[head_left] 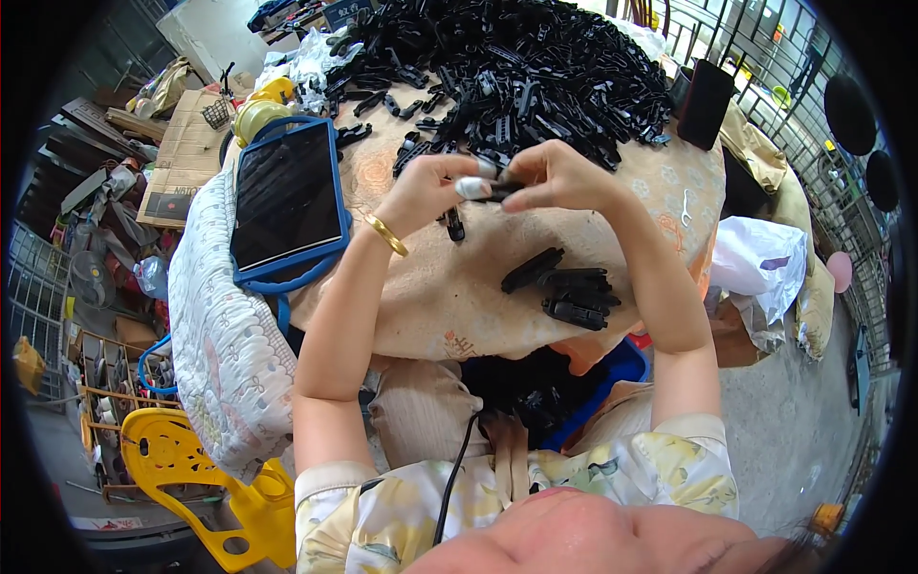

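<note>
Over the table my left hand point(428, 194) and my right hand point(566, 179) meet, both closed on a small black plastic piece point(501, 191). My fingers cover most of it, so its exact shape is hidden. White wrapping covers fingertips of my left hand, and a gold bracelet sits on that wrist. Just below the left fingers, a loose black piece point(456, 226) lies on the cloth. Nearer to me, below my right hand, several long black clip-like pieces point(578, 295) rest in a small group. Beyond both hands spreads a large heap of similar black pieces point(535, 81).
A patterned tan cloth point(430, 316) covers the table. On its left stands a blue-framed tablet point(289, 191). A blue tub point(626, 373) holding black pieces is under the near edge. A yellow plastic chair point(177, 450) is at lower left; white plastic bags point(760, 258) lie right.
</note>
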The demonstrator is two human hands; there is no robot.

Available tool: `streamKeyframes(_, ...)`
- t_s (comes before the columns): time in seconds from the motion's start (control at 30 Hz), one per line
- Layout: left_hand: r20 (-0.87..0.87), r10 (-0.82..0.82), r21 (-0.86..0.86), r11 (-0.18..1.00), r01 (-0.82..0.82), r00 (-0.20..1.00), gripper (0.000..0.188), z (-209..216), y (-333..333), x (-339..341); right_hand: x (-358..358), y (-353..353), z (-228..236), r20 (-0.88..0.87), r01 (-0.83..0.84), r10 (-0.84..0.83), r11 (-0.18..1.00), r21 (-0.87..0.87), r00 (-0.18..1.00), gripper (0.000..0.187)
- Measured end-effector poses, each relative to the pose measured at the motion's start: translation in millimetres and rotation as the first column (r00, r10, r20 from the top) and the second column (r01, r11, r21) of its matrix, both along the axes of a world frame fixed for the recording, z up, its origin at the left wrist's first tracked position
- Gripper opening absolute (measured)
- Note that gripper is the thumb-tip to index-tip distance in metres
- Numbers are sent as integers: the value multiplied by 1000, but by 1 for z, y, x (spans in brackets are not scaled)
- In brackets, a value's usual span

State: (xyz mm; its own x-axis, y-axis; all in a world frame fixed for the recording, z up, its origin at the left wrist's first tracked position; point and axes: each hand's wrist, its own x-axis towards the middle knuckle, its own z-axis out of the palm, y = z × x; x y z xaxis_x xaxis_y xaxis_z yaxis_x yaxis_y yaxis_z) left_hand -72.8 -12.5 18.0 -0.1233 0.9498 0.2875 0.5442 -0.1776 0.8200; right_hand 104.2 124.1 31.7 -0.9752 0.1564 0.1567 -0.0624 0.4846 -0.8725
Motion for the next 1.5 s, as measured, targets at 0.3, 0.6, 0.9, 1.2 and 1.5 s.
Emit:
streamKeyframes(0.3,-591,566,177,786,-592,575,32,-23,1,-64,-21,-29,-17,-23,-30,33,991,129,999,35)
streamKeyframes(0.6,-589,421,-11,850,-527,690,35,-9,5,-9,-28,-33,-25,-88,30,35,765,643,996,21)
streamKeyframes(0.9,-190,532,-89,828,-554,825,26,10,-8,-25,-16,-19,-9,-191,350,-325,930,116,926,34)
streamKeyframes(1.2,748,84,-182,980,82,659,29,4,-1,-1,-23,-10,-20,-423,70,-183,960,-270,887,27)
streamKeyframes(1.5,770,77,-143,988,52,634,25,6,-4,14,-20,-12,-18,-491,174,-145,985,13,859,30)
